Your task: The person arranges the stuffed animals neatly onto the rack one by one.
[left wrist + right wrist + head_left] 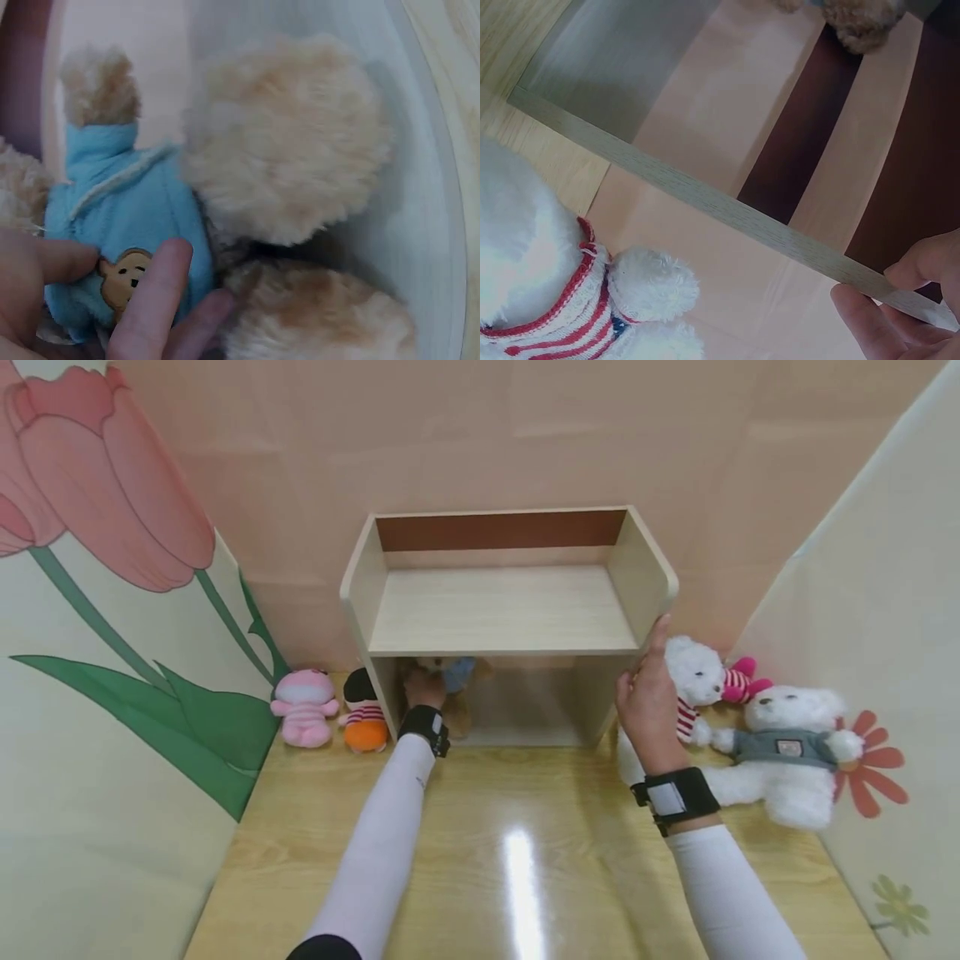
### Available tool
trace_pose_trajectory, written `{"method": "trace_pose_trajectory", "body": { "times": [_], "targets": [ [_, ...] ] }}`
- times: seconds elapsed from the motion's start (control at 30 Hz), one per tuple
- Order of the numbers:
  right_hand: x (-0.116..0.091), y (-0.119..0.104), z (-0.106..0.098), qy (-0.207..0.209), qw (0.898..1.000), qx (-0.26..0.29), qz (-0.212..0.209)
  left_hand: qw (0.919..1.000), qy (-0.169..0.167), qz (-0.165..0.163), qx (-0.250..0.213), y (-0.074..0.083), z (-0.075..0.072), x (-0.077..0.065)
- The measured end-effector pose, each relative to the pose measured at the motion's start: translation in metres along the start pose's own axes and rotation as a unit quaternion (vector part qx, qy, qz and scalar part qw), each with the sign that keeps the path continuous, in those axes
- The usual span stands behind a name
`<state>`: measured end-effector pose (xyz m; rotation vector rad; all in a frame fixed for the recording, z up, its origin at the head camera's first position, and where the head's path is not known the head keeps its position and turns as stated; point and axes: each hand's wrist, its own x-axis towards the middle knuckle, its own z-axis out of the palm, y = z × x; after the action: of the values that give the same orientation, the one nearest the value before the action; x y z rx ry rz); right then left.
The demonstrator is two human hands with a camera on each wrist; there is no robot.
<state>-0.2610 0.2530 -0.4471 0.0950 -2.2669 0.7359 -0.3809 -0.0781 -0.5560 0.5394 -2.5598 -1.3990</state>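
Observation:
A tan teddy bear in a blue hoodie (124,202) sits at the left end of the lower compartment of a pale wooden shelf (502,610). My left hand (425,687) reaches into that compartment. In the left wrist view its straight fingers (154,300) and thumb rest on the front of the hoodie, over a bear-face patch. The bear's head is partly hidden by the hand in the head view. My right hand (648,710) is at the right side panel (697,202) of the shelf, pinching its front edge between thumb and fingers.
Left of the shelf are a pink doll (306,708) and a doll in orange shorts (365,714). To the right sit a white bear in a striped shirt (693,672) and a white bear in a grey-blue top (787,752). Walls stand behind and at both sides.

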Motion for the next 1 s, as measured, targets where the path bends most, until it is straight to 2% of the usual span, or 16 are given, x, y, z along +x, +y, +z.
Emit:
{"method": "trace_pose_trajectory", "body": {
  "times": [0.1, 0.23, 0.4, 0.53, 1.0],
  "targets": [
    [0.001, 0.001, -0.001, -0.003, 1.000, 0.002, 0.002, 0.9992, -0.014, -0.019, -0.032, 0.007, -0.002, -0.004],
    [0.001, 0.001, -0.001, -0.009, 1.000, 0.004, 0.007, 0.9983, -0.029, -0.038, -0.033, 0.014, -0.005, -0.010],
    [0.000, 0.001, -0.001, -0.012, 1.000, 0.005, 0.011, 0.9987, -0.036, -0.028, -0.021, 0.016, -0.009, -0.015],
    [0.000, 0.001, 0.000, -0.010, 1.000, 0.006, 0.007, 0.9986, -0.040, -0.019, -0.028, 0.013, -0.010, -0.016],
    [0.001, 0.000, 0.000, -0.007, 1.000, 0.010, 0.004, 0.9970, -0.044, -0.047, -0.043, 0.020, -0.011, -0.024]
  ]
}}
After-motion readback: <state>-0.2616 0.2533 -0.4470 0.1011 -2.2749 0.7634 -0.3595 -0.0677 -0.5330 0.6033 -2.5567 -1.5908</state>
